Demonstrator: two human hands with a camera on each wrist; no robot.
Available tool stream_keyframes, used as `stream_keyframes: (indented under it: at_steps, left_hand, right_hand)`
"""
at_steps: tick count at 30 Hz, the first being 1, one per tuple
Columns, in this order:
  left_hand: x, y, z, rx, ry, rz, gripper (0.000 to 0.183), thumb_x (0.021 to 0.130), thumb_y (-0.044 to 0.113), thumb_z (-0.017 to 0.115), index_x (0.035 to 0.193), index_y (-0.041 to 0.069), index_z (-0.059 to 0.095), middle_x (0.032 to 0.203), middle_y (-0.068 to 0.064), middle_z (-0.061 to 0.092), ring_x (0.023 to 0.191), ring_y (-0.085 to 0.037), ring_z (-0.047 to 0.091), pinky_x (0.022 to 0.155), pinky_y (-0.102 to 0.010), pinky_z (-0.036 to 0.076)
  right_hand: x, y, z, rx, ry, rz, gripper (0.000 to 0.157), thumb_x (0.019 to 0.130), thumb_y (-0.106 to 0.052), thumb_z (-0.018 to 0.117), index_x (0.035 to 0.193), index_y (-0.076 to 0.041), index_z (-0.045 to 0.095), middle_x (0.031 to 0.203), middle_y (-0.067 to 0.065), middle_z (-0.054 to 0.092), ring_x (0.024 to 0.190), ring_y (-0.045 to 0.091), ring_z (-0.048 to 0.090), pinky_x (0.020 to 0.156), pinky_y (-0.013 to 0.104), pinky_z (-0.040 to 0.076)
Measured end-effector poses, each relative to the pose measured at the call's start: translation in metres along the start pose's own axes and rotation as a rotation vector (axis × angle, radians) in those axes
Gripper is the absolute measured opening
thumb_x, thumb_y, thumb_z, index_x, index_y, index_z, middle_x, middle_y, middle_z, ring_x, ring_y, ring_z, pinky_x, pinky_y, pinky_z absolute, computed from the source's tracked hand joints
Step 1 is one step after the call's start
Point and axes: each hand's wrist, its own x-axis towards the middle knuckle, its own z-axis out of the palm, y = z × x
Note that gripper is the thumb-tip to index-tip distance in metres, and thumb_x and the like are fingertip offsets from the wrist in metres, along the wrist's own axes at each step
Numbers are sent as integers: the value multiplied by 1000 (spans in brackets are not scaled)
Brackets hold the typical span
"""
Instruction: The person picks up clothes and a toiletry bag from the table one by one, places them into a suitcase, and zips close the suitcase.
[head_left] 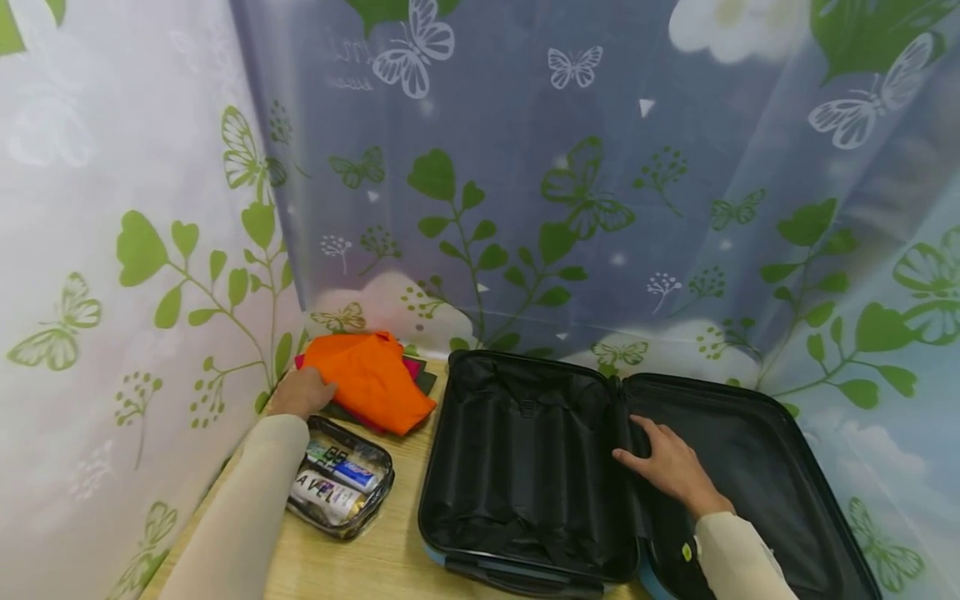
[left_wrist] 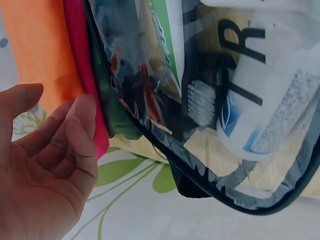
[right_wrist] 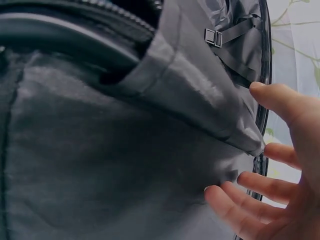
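My left hand (head_left: 302,392) is at the left edge of a stack of folded cloths, an orange one (head_left: 367,379) on top. In the left wrist view its fingers (left_wrist: 82,120) curve loosely beside the orange, pink (left_wrist: 75,45) and green (left_wrist: 112,112) layers, with the thumb apart. Just in front lies a clear zip toiletry bag (head_left: 341,479) holding a white bottle (left_wrist: 275,85) and a toothbrush (left_wrist: 202,102). My right hand (head_left: 667,458) is over the middle divide of an open black-lined suitcase (head_left: 525,467), fingers spread and gripping nothing.
The suitcase's second half (head_left: 738,467) lies flat at the right. Straps with a buckle (right_wrist: 213,38) cross its lining. A wooden table (head_left: 390,550) bears everything, with printed butterfly curtains (head_left: 510,208) close behind and at the sides.
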Motion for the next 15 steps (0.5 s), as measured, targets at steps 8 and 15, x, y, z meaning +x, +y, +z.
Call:
stream_keyframes:
  at_steps: [8, 15]
  left_hand:
    - [11, -11, 17, -3, -31, -61, 49, 103, 47, 57, 69, 13, 64, 76, -12, 63, 75, -37, 63, 67, -54, 54]
    - [-33, 29, -10, -81, -57, -62, 46, 106, 39, 54, 69, 13, 53, 69, -5, 46, 67, -29, 52, 62, -44, 46]
  right_hand:
    - [-2, -1, 4, 24, 8, -29, 80, 103, -43, 77, 163, -1, 45, 154, 40, 50, 134, 62, 55, 103, 77, 48]
    - [-6, -1, 9, 57, 49, -64, 71, 103, -31, 78, 160, -2, 50, 151, 36, 54, 105, 40, 72, 89, 65, 58]
